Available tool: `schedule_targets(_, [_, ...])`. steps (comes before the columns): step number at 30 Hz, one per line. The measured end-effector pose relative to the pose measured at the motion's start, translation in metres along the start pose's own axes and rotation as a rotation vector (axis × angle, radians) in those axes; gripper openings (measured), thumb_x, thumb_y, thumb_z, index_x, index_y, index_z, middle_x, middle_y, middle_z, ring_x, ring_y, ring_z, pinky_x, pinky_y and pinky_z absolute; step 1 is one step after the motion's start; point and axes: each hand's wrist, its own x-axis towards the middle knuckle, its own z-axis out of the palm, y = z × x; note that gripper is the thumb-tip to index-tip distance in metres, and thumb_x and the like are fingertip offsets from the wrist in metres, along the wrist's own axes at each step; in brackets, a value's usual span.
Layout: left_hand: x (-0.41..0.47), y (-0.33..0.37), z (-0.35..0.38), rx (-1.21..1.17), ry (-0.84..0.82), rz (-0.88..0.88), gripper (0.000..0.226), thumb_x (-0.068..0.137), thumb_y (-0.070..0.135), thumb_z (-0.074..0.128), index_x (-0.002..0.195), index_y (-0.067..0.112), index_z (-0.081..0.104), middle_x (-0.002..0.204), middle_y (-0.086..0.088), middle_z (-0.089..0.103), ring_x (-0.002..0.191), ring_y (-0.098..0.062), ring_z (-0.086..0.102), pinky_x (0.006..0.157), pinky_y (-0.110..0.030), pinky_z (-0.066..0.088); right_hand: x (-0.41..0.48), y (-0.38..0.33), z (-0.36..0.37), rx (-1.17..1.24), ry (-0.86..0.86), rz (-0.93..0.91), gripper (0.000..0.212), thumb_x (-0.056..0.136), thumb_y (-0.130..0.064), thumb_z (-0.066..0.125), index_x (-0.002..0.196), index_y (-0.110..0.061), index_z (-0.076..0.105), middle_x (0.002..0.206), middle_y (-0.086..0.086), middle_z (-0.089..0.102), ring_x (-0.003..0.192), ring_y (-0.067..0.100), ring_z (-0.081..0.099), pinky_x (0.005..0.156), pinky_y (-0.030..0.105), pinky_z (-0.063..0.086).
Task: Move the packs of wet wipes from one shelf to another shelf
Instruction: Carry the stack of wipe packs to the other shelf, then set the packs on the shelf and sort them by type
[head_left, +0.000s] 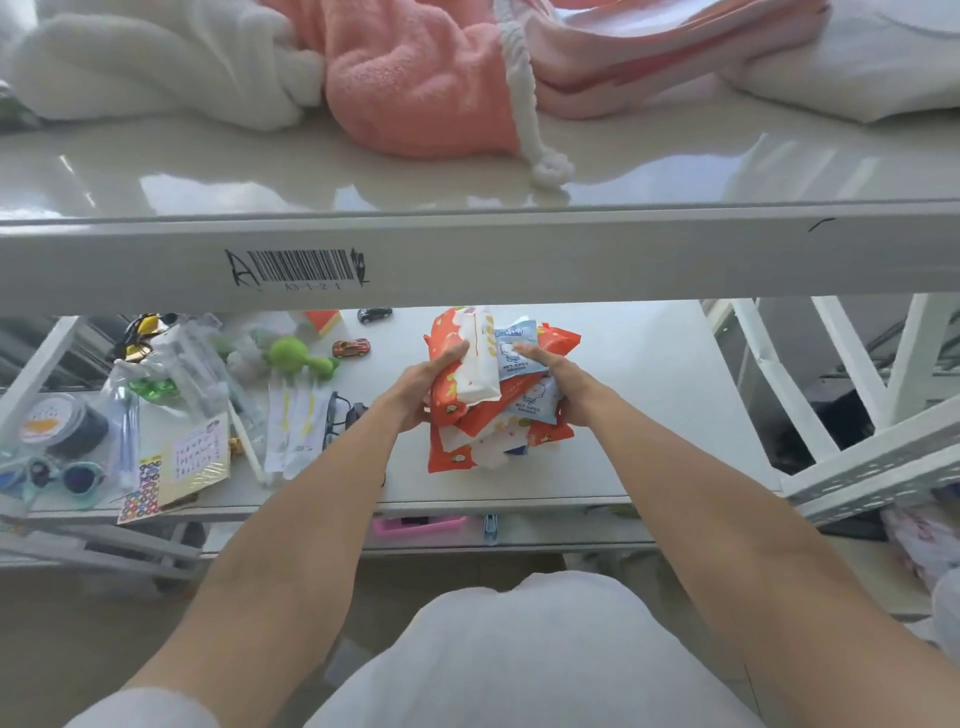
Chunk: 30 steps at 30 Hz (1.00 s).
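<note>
Both hands are reaching under the upper shelf to a heap of soft plastic packs of wet wipes (488, 410), some orange and white, some pale blue, piled on the white lower shelf (665, 395) towards its right half. The left hand (423, 387) has its fingers (451, 354) curled round the left side of the heap, the thumb pressing on an upright orange and white pack. The right hand (566, 387) cups the other side, fingers spread over the pale blue packs, so the heap is squeezed between the two palms.

As far as I can judge, the move has hardly begun. The bundle looks gathered and clamped, but its lowest packs appear to rest on the lower shelf, and none shows on any other level. The glossy white upper shelf (311, 176) holds only a peach fleece cloth (410, 88) and white fleece bundles (156, 67), with bare room along its front edge, which would suit as a landing place. Left to do: lift the whole lot clear, carry it out from under the shelf edge, and set it down elsewhere
</note>
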Motion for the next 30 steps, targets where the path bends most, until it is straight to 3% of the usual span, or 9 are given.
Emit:
schedule_targets(3, [-0.005, 0.008, 0.009, 0.013, -0.063, 0.011, 0.097, 0.064, 0.071, 0.082, 0.136, 0.011, 0.06, 0.11, -0.007, 0.075, 0.079, -0.02, 0.075, 0.054, -0.028, 0.057, -0.006, 0.0, -0.002, 0.002, 0.014, -0.014, 0.04, 0.092, -0.049, 0.065, 0.115, -0.017, 0.069, 0.094, 0.005, 0.079, 0.075, 0.019, 0.078, 0.061, 0.028, 0.061])
schedule_targets(11, [-0.001, 0.006, 0.033, 0.036, -0.13, -0.026, 0.105, 0.053, 0.076, 0.085, 0.136, 0.016, 0.06, 0.121, -0.006, 0.075, 0.104, -0.027, 0.073, 0.079, -0.04, 0.057, -0.017, 0.008, -0.026, -0.018, 0.1, -0.028, 0.054, 0.089, -0.052, 0.067, 0.127, -0.014, 0.067, 0.1, 0.007, 0.079, 0.082, 0.022, 0.078, 0.067, 0.031, 0.061])
schedule_targets(15, [-0.007, 0.001, 0.043, 0.037, -0.102, 0.011, 0.095, 0.063, 0.074, 0.081, 0.137, 0.019, 0.059, 0.12, -0.004, 0.076, 0.109, -0.028, 0.074, 0.098, -0.048, 0.057, -0.018, 0.015, -0.032, 0.008, 0.082, -0.038, 0.05, 0.088, -0.052, 0.07, 0.123, -0.017, 0.069, 0.116, 0.013, 0.076, 0.096, 0.028, 0.074, 0.097, 0.045, 0.057])
schedule_targets(18, [-0.012, 0.001, 0.047, 0.068, -0.06, 0.045, 0.079, 0.075, 0.068, 0.074, 0.136, 0.02, 0.058, 0.119, -0.003, 0.075, 0.105, -0.025, 0.074, 0.097, -0.048, 0.057, -0.026, 0.013, -0.034, 0.046, 0.081, -0.04, 0.036, 0.09, -0.048, 0.069, 0.111, -0.019, 0.071, 0.105, 0.007, 0.078, 0.089, 0.025, 0.076, 0.092, 0.045, 0.058])
schedule_targets(22, [-0.019, 0.013, 0.048, 0.149, 0.083, 0.094, 0.102, 0.066, 0.07, 0.08, 0.145, 0.015, 0.045, 0.129, 0.0, 0.064, 0.108, -0.022, 0.067, 0.095, -0.048, 0.056, -0.037, 0.003, -0.041, 0.064, 0.149, -0.06, 0.034, 0.08, -0.051, 0.071, 0.098, -0.023, 0.068, 0.083, -0.004, 0.079, 0.078, 0.013, 0.072, 0.07, 0.032, 0.056])
schedule_targets(24, [-0.022, 0.017, 0.051, 0.177, 0.214, 0.158, 0.093, 0.074, 0.062, 0.08, 0.145, 0.014, 0.042, 0.13, -0.002, 0.056, 0.108, -0.023, 0.06, 0.087, -0.041, 0.051, -0.033, -0.001, -0.045, 0.095, 0.211, -0.085, 0.041, 0.078, -0.056, 0.074, 0.098, -0.021, 0.066, 0.105, 0.002, 0.074, 0.094, 0.017, 0.066, 0.083, 0.036, 0.056])
schedule_targets(26, [-0.023, 0.017, 0.054, 0.212, 0.344, 0.224, 0.086, 0.072, 0.061, 0.082, 0.137, 0.014, 0.05, 0.135, -0.005, 0.056, 0.111, -0.023, 0.057, 0.086, -0.038, 0.048, -0.027, -0.002, -0.049, 0.076, 0.334, -0.125, 0.066, 0.07, -0.067, 0.079, 0.108, -0.015, 0.063, 0.121, 0.008, 0.066, 0.113, 0.025, 0.059, 0.081, 0.04, 0.051])
schedule_targets(28, [-0.026, 0.014, 0.058, 0.241, 0.384, 0.235, 0.082, 0.072, 0.064, 0.081, 0.13, 0.012, 0.055, 0.131, -0.007, 0.059, 0.109, -0.023, 0.058, 0.082, -0.035, 0.047, -0.023, -0.004, -0.05, 0.066, 0.471, -0.178, 0.082, 0.063, -0.07, 0.082, 0.12, -0.013, 0.06, 0.122, 0.007, 0.066, 0.118, 0.026, 0.059, 0.079, 0.038, 0.049])
schedule_targets(30, [-0.03, 0.01, 0.062, 0.259, 0.364, 0.186, 0.083, 0.072, 0.068, 0.077, 0.125, 0.008, 0.058, 0.118, -0.015, 0.063, 0.101, -0.027, 0.062, 0.069, -0.03, 0.045, -0.024, -0.008, -0.046, 0.044, 0.625, -0.234, 0.072, 0.069, -0.062, 0.083, 0.117, -0.013, 0.059, 0.116, 0.005, 0.067, 0.11, 0.023, 0.061, 0.087, 0.037, 0.05])
